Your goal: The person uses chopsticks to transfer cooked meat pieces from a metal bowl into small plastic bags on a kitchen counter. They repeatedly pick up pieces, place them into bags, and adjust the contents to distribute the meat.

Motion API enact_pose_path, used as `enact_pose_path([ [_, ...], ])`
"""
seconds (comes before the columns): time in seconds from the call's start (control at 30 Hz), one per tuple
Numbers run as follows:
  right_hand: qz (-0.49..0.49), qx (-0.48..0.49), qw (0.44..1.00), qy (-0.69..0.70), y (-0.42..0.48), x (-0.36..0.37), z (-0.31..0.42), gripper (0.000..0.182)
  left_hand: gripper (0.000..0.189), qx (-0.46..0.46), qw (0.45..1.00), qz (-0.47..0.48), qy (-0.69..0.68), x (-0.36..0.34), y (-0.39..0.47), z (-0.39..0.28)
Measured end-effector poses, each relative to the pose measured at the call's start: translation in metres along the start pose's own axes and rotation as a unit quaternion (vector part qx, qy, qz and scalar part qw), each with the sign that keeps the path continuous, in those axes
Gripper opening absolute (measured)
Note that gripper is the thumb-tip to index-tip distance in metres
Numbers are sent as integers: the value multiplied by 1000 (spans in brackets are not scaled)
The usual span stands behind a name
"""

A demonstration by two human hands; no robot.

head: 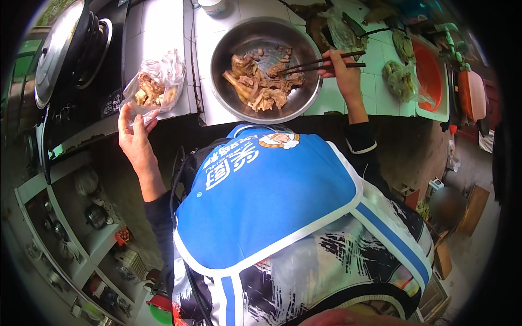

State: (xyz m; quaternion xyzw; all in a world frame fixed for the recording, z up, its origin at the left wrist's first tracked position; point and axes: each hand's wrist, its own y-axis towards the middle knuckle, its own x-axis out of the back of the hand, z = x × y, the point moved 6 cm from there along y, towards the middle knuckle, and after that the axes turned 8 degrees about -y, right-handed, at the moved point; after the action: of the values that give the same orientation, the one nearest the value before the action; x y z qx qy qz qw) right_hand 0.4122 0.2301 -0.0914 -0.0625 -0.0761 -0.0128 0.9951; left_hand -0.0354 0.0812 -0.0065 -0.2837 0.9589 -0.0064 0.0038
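A large stainless steel bowl [314,95] stands on the white tiled counter, holding pieces of cooked meat [255,81] with bones. My right hand [340,71], at the bowl's right rim, holds a pair of dark chopsticks [314,65]; their tips touch a meat piece inside the bowl. Left of the bowl, a clear plastic bag [173,71] with more meat chunks [150,90] lies open on the counter. The fingers of my left hand [136,126] grip the near edge of this bag.
A gas stove [110,87] with a lidded pan [61,53] is at the far left. A white tub [212,6] stands behind the bowl. Bagged vegetables [397,81] lie on the right, beside a sink holding a red basin [428,75]. Below left are shelves [96,248] with pots.
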Motion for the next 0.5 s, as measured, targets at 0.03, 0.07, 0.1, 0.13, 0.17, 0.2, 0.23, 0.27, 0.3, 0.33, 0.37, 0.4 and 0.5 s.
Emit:
enact_pose_path([
  [0.03,8,2,999,-32,-2,-1,-1,29,42,0,1000,0,0,-2,0,-1],
  [0.07,-2,8,999,-32,-3,-3,-2,30,42,0,1000,-1,0,-3,0,-2],
  [0.1,-26,27,999,-8,-4,-6,-1,30,43,2,1000,0,-1,-4,1,-2],
  [0.13,-49,46,998,16,-5,-9,0,29,43,4,1000,1,-3,-4,1,-3],
  [0.17,-72,66,994,40,-7,-10,2,29,43,6,1000,2,-4,-5,1,-3],
  [0.2,-74,67,994,47,-7,-12,5,30,43,5,1000,1,-5,-4,1,-3],
  [0.23,-56,58,995,55,-6,-18,7,30,43,4,1000,1,-5,-4,1,-3],
  [0.27,-39,50,996,63,-6,-26,9,31,43,3,1000,0,-6,-3,1,-3],
  [0.3,-25,41,996,71,-6,-33,11,31,43,3,1000,1,-4,-3,2,-4],
  [0.33,-7,32,996,78,-8,-43,10,32,43,4,1000,3,-3,-5,2,-3],
  [0.37,5,33,997,66,-12,-55,11,32,43,4,1000,5,-3,-7,3,-3],
  [0.4,19,33,998,54,-16,-70,14,32,42,3,1000,2,-8,-7,2,-4],
  [0.5,109,95,988,60,-42,-118,8,18,40,3,1000,2,-19,-10,2,-6],
])
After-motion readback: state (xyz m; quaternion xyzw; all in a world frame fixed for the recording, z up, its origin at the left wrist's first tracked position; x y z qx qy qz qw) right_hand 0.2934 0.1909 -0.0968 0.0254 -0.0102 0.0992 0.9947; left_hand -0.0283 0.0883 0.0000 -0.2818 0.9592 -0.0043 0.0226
